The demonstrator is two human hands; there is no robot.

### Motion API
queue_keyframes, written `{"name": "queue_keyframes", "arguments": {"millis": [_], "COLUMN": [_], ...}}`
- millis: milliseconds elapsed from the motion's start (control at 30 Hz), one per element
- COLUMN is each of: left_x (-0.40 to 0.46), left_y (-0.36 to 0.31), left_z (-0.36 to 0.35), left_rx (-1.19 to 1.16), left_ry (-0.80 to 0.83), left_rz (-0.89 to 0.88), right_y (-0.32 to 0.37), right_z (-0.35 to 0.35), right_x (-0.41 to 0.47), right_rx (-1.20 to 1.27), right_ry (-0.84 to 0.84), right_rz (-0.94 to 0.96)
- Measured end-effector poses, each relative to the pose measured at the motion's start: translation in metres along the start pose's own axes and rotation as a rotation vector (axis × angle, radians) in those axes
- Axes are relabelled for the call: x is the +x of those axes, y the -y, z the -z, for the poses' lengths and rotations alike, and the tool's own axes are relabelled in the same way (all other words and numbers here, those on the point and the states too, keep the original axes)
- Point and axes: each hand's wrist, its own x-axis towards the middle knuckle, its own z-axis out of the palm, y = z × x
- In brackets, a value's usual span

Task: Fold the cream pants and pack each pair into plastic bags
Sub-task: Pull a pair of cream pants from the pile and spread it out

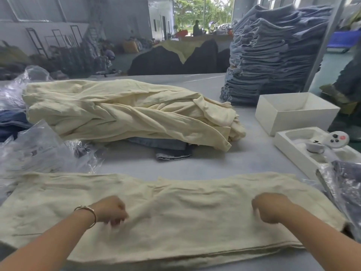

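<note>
Your cream pants (175,218) lie stretched flat across the near bench (224,161), ready for folding. Your left hand (110,211) and right hand (270,208) both curl down into the cloth, seemingly bunching it to smooth or lift a fold.

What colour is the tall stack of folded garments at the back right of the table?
The tall stack of folded denim garments is faded blue-grey, seen in the head view.

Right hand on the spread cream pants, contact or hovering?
Touching. The head view shows the right hand, fingers curled, pressed down into the cream pants; no gap shows beneath it.
</note>
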Motion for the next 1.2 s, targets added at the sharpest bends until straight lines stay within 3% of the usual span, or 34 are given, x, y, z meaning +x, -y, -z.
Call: {"name": "queue_keyframes", "arguments": {"millis": [67, 133, 200, 367, 567, 700, 767, 867, 933, 1000, 1067, 1133, 1200], "left_x": [0.021, 0.040, 0.059, 0.091, 0.101, 0.108, 0.111, 0.112, 0.113, 0.116, 0.116, 0.124, 0.132], "left_y": [0.001, -0.001, -0.002, 0.001, 0.006, 0.004, 0.006, 0.011, 0.015, 0.017, 0.019, 0.021, 0.020], "left_z": [0.015, 0.023, 0.023, 0.019, 0.029, 0.040, 0.052, 0.074, 0.083, 0.092, 0.103, 0.109, 0.109], "left_rx": [-0.019, 0.060, 0.228, 0.450, 0.538, 0.634, 0.652, 0.680, 0.667, 0.483, 0.302, 0.200, 0.292], "left_ry": [-0.415, -0.527, -0.409, -0.170, -0.145, -0.018, -0.082, -0.375, -0.454, -0.249, 0.013, 0.099, 0.089], "left_rz": [-0.048, -0.064, -0.081, -0.169, -0.132, -0.163, -0.186, -0.227, -0.219, -0.155, -0.071, 0.018, 0.055], "right_y": [0.018, 0.047, 0.084, 0.151, 0.147, 0.130, 0.121, 0.109, 0.103, 0.100, 0.099, 0.099, 0.099], "right_z": [0.016, 0.023, 0.027, 0.031, 0.040, 0.055, 0.065, 0.077, 0.080, 0.081, 0.081, 0.081, 0.085], "right_x": [0.022, 0.046, 0.067, 0.106, 0.119, 0.120, 0.122, 0.122, 0.121, 0.120, 0.123, 0.128, 0.133], "right_rx": [0.189, 0.433, 0.592, 0.514, 0.391, 0.525, 0.533, 0.616, 0.697, 0.862, 0.877, 0.776, 0.731], "right_ry": [-0.204, -0.336, -0.335, -0.189, -0.118, -0.050, -0.077, -0.237, -0.231, -0.140, -0.071, -0.033, -0.044], "right_rz": [-0.038, -0.002, 0.087, 0.165, 0.045, 0.121, 0.130, 0.062, 0.044, 0.034, 0.008, -0.015, 0.000]}}
